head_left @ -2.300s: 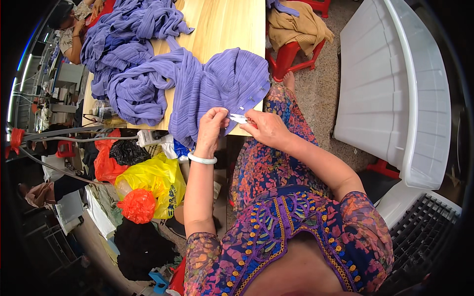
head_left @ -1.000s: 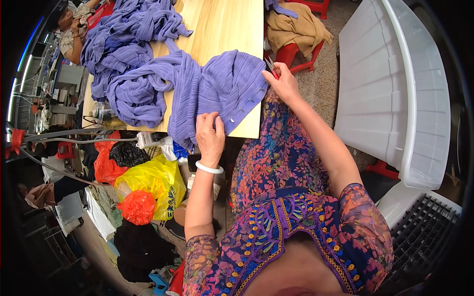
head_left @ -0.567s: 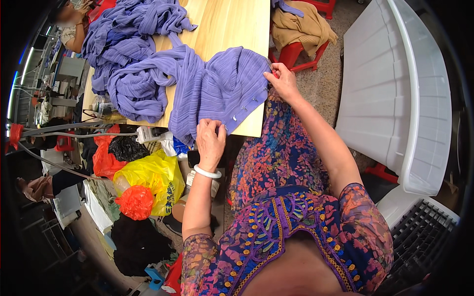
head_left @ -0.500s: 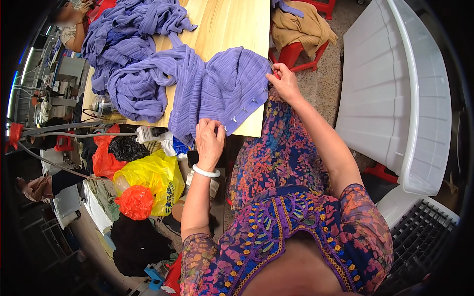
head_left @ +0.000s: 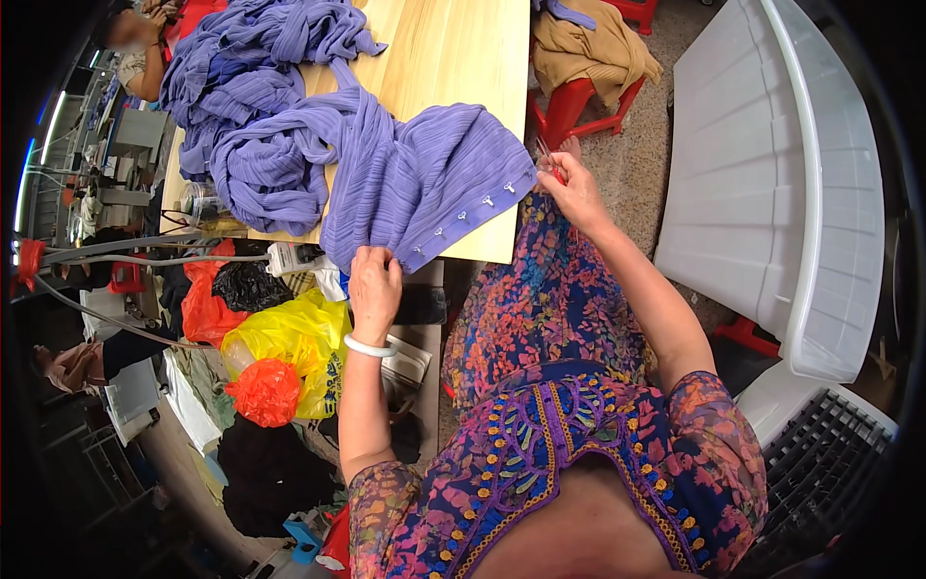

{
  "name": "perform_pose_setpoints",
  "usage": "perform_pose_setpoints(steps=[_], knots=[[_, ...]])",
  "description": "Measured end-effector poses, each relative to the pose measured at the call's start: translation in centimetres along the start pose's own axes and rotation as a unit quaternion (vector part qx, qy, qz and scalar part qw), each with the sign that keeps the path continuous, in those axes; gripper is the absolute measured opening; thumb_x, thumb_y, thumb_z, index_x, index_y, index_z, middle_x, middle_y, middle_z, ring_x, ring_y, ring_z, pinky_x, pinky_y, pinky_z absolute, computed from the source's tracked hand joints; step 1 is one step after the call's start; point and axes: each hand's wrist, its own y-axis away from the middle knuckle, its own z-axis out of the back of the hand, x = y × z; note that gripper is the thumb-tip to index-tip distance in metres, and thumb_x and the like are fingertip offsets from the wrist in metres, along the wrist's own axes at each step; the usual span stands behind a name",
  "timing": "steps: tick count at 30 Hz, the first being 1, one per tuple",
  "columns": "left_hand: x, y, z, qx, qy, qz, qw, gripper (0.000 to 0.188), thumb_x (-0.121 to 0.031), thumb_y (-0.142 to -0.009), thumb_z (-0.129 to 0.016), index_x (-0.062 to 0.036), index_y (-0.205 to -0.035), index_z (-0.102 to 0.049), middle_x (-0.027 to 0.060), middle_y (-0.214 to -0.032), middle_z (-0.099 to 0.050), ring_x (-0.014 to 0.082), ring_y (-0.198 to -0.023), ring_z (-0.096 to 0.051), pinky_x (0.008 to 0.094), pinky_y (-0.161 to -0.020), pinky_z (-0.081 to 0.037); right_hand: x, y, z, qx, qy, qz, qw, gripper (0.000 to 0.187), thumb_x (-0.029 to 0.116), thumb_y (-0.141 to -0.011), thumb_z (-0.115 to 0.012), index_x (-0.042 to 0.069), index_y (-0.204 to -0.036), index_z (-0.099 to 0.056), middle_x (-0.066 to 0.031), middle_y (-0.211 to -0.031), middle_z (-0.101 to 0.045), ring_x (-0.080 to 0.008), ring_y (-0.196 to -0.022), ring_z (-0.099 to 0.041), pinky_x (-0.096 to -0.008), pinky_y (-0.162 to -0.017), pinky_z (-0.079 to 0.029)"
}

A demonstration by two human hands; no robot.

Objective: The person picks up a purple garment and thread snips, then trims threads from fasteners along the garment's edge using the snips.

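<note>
A purple ribbed knit garment (head_left: 453, 145) lies spread over the table's near edge. Along its flat band (head_left: 468, 224) sit several small whitish bits, too small to name for certain. My left hand (head_left: 374, 289) is closed with its fingers pinching the garment's near edge at the left end of that band. Beside the band's far right end, my right hand (head_left: 576, 193) is closed around small red-handled thread snips (head_left: 555, 172). Their thin metal blades point up and away from me, near the cloth's corner. The rest of the handles is hidden in the fingers.
More purple knitwear (head_left: 251, 87) is heaped on the wooden table (head_left: 434, 48). Right of it is a red stool (head_left: 569, 111) with tan cloth (head_left: 588, 48). A big pale plastic bin (head_left: 743, 183) stands at right. Plastic bags (head_left: 299, 347) and a cable (head_left: 174, 261) are at left. Another person sits far left.
My left hand has moved left and a little toward me with the garment's edge, so more of the band shows. My right hand has shifted right and nearer; the snips' blades now show.
</note>
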Motion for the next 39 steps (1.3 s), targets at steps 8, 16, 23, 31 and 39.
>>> perform_pose_setpoints(steps=[8, 16, 23, 31, 39], knots=[[-7.0, -2.2, -2.3, -0.054, 0.127, -0.054, 0.989, 0.009, -0.007, -0.073, -0.060, -0.0014, -0.080, -0.057, 0.0134, -0.077, -0.051, 0.0299, -0.076, -0.051, 0.0377, -0.066, -0.042, 1.1, 2.1, -1.1, -0.008, 0.037, 0.039, 0.999, 0.024, 0.019, -0.079, -0.060, 0.000, -0.090, -0.051, -0.0076, -0.073, -0.056, -0.0138, -0.070, -0.055, -0.0275, -0.065, -0.043], [-7.9, -3.6, -4.2, -0.001, 0.069, -0.022, 0.997, 0.014, -0.008, -0.072, -0.061, 0.0001, -0.084, -0.060, 0.0131, -0.079, -0.052, 0.0293, -0.077, -0.052, 0.0371, -0.069, -0.042, 3.9, 4.7, -2.5, 0.021, 0.079, 0.065, 0.995, 0.037, 0.028, -0.079, -0.061, -0.001, -0.099, -0.048, -0.0124, -0.072, -0.056, -0.0198, -0.065, -0.056, -0.0309, -0.061, -0.044], [-8.2, -3.5, -5.2, -0.049, 0.010, -0.071, 0.996, 0.005, -0.007, -0.072, -0.058, -0.0025, -0.072, -0.058, 0.0108, -0.073, -0.050, 0.0277, -0.071, -0.050, 0.0369, -0.063, -0.042, 4.2, 5.4, -3.0, 0.071, 0.076, 0.034, 0.994, 0.036, 0.028, -0.080, -0.059, 0.000, -0.099, -0.046, -0.0101, -0.066, -0.054, -0.0205, -0.059, -0.054, -0.0322, -0.056, -0.042], [-8.1, -3.5, -5.0, -0.062, 0.011, -0.087, 0.994, 0.006, -0.006, -0.073, -0.056, -0.0030, -0.070, -0.052, 0.0110, -0.071, -0.049, 0.0276, -0.070, -0.049, 0.0371, -0.061, -0.041, 4.0, 6.1, -3.1, 0.193, -0.103, -0.096, 0.971, 0.029, 0.028, -0.084, -0.055, 0.000, -0.091, -0.051, -0.0038, -0.069, -0.055, -0.0112, -0.058, -0.052, -0.0241, -0.051, -0.041], [-7.8, -3.5, -4.6, -0.045, 0.024, -0.096, 0.994, 0.004, -0.006, -0.074, -0.056, -0.0027, -0.073, -0.055, 0.0112, -0.072, -0.051, 0.0279, -0.071, -0.050, 0.0370, -0.062, -0.041, 3.9, 6.5, -3.3, 0.248, -0.195, -0.227, 0.921, 0.024, 0.026, -0.088, -0.049, 0.003, -0.094, -0.053, -0.0007, -0.070, -0.053, -0.0035, -0.048, -0.043, -0.0169, -0.041, -0.034]])
